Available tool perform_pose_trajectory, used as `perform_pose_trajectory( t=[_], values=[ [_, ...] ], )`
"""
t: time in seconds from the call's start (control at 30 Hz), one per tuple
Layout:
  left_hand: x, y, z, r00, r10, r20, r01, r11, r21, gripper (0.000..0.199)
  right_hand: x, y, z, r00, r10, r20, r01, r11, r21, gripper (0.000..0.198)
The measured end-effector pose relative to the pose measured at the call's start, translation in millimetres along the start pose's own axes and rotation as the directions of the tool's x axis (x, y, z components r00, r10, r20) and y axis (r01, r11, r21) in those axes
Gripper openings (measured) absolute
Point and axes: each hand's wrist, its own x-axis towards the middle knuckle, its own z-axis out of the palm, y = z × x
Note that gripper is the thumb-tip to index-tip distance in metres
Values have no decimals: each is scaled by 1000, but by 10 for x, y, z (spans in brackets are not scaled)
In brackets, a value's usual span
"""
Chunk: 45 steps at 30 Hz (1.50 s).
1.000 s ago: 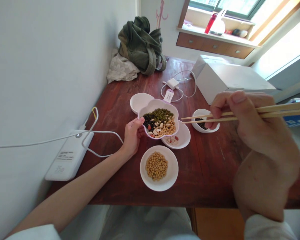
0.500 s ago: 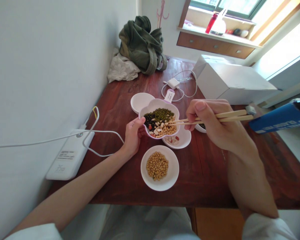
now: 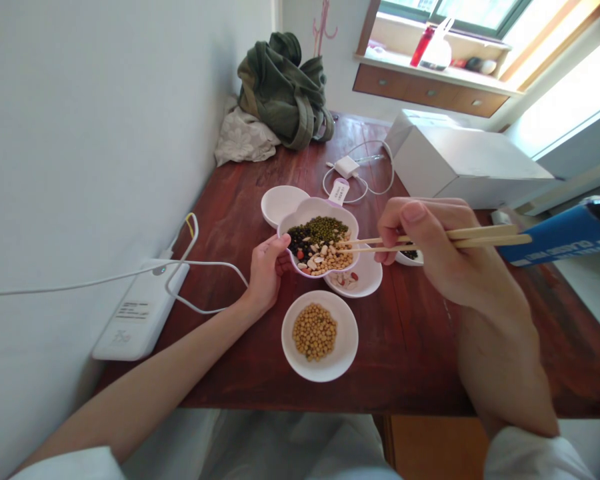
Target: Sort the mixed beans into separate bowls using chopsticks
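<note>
My left hand (image 3: 269,267) grips the left rim of a flower-shaped bowl (image 3: 287,221) with a purple edge, its thumb over the rim. Black beans (image 3: 300,241), green mung beans (image 3: 327,229), yellow soybeans (image 3: 341,262) and peanuts (image 3: 317,261) lie inside. In my right hand (image 3: 425,233) is a pair of chopsticks (image 3: 485,237), their tips over the right side of that bowl; whether a bean sits between them I cannot tell. Nearer me stands a white bowl (image 3: 291,357) of soybeans. Partly under the flower-shaped bowl is a white bowl (image 3: 371,283) with a few peanuts.
Behind on the left is a white bowl (image 3: 280,203); another white bowl (image 3: 409,259) with black beans is partly hidden behind my right hand. A white charger (image 3: 347,167), a white box (image 3: 475,163), a green bag (image 3: 285,93) and a power strip (image 3: 139,313) lie around the table (image 3: 400,347).
My right hand and the chopsticks have shifted slightly right, uncovering more of the black-bean bowl. The chopstick tips are still over the flower-shaped bowl. My left hand has stayed in place.
</note>
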Motion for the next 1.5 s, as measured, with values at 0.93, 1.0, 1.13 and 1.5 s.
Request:
perform_pose_trajectory(
  t=[0.93,1.0,1.13,1.5],
  values=[
    [3,-8,-1,1000,11,-7,-11,1000,-18,46,170,221,-13,951,265,-156,-197,915,351,66],
    [2,-5,0,1000,14,-2,-14,1000,-15,46,163,222,-23,954,277,-116,-216,901,375,66],
    [-2,-1,2,1000,11,-2,-11,1000,-18,45,171,241,-8,957,291,-24,-256,876,409,68],
    [-6,11,4,1000,-4,-17,4,1000,-8,45,206,293,55,939,339,-52,-284,854,436,70]
  ],
)
